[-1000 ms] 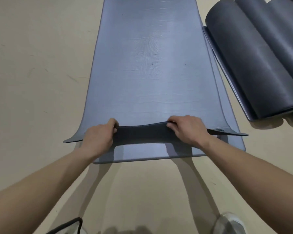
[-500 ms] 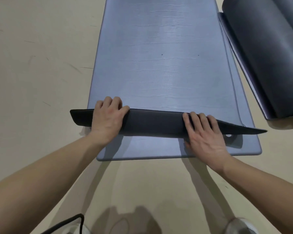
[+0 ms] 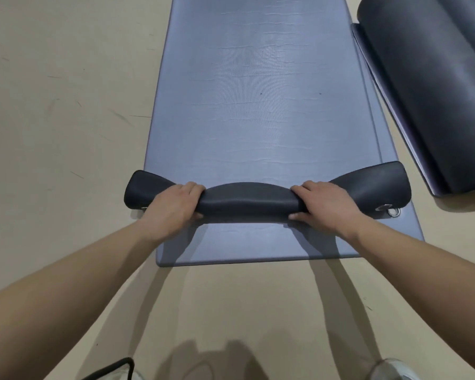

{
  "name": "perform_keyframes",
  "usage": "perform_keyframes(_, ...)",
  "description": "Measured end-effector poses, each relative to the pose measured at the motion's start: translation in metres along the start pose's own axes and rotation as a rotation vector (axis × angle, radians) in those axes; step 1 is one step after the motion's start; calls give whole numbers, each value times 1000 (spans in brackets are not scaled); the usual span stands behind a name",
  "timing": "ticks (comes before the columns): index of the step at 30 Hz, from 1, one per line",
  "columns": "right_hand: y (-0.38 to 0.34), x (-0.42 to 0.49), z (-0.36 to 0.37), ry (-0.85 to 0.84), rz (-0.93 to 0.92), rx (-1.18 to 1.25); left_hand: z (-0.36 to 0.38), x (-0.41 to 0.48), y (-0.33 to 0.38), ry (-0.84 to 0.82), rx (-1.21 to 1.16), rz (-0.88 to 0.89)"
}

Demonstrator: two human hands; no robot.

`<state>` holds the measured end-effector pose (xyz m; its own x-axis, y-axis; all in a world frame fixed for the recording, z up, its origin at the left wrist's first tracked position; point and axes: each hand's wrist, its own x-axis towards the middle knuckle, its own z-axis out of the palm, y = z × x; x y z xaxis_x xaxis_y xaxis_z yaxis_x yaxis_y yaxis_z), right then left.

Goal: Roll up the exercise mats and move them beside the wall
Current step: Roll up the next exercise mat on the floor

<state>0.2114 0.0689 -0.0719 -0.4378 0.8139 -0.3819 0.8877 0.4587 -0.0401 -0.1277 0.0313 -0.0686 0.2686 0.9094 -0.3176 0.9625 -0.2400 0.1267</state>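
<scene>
A grey-blue exercise mat (image 3: 258,105) lies flat on the floor, stretching away from me. Its near end is curled over into a small dark roll (image 3: 247,198) lying across the mat. My left hand (image 3: 173,207) grips the roll left of centre, fingers over the top. My right hand (image 3: 324,207) grips it right of centre, thumb at the near side. The roll's two ends flare out looser than the middle. A second flat mat (image 3: 258,248) shows underneath, its near edge sticking out toward me.
Loosely rolled dark mats (image 3: 428,91) lie on the floor at the right, close to the flat mat's edge. A metal grommet (image 3: 392,211) shows at the right corner. Beige floor (image 3: 66,105) surrounds the mats. A shoe (image 3: 392,370) is at the bottom right.
The lifted near edge of the top mat has been folded over and curled into a small roll. Both hands went from pinching the edge to gripping the roll.
</scene>
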Motion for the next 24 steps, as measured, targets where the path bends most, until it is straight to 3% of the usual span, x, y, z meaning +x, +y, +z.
perform_keyframes(4, 18, -23, -14, -18, -35, 130, -14, -17, -10, -95, -169, -20)
perform_keyframes(8, 27, -24, -10, -216, 2, 289, -11, -18, -7, -194, -130, -18)
perform_keyframes(12, 30, -4, -17, -295, 50, 428, -21, 14, -10, -324, -94, -110)
perform_keyframes(15, 32, 2, -20, -167, 43, 302, -24, 27, -9, -345, -101, -161)
perform_keyframes(18, 18, -7, -8, 127, 137, 81, -19, 28, -2, -240, -90, -250)
perform_keyframes(20, 0, -11, 2, 225, 241, 4, -17, 23, 7, -115, -37, -286)
perform_keyframes(22, -8, -10, 8, 262, 298, 35, -8, 17, 20, 142, 38, -184)
perform_keyframes(24, -4, -4, 7, 249, 282, 58, 2, 7, 32, 298, 85, -25)
